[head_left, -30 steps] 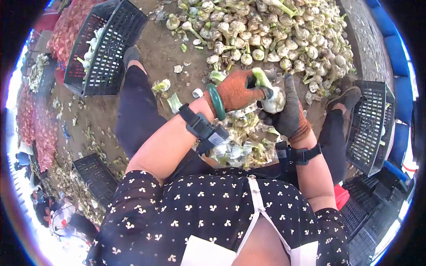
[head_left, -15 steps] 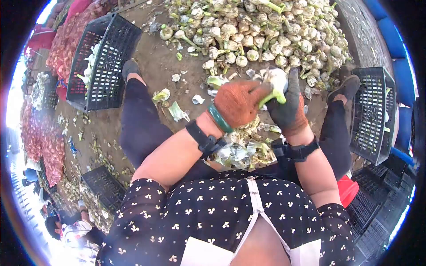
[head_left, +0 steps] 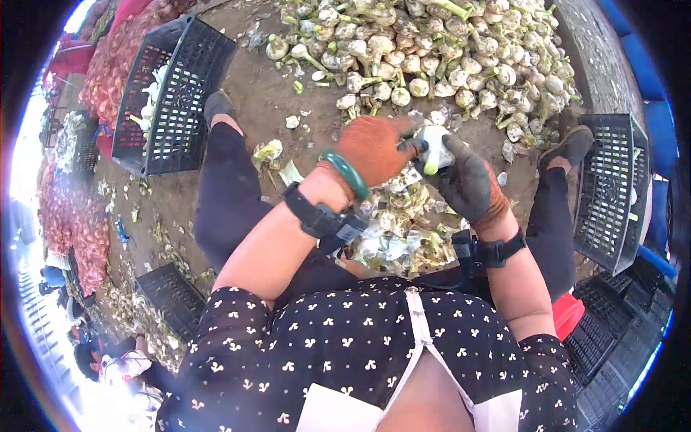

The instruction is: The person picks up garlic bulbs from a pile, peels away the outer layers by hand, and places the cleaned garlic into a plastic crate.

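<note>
A white garlic bulb [head_left: 436, 138] with a short pale-green stem is held between my gloved hands, its stem pointing toward me. My right hand [head_left: 471, 183], in a dark-palmed, orange-backed glove, has its fingers curled round the bulb's right and lower side. From the left, my left hand [head_left: 371, 153], in an orange glove with a green bangle at the wrist, pinches the bulb's edge with dark fingertips. Below both hands, peeled skins and leaf scraps [head_left: 399, 234] lie heaped between my legs.
A large pile of untrimmed garlic [head_left: 432, 50] lies ahead. One black crate [head_left: 173, 101] with some garlic stands tilted at left, another crate [head_left: 608, 191] at right. Red mesh sacks [head_left: 72, 223] line the far left. A person [head_left: 122, 367] sits at lower left.
The bulb has come slightly down and toward me, turned so its stem points at me, and looks whiter. My left hand has shifted a little left; my right hand has lowered.
</note>
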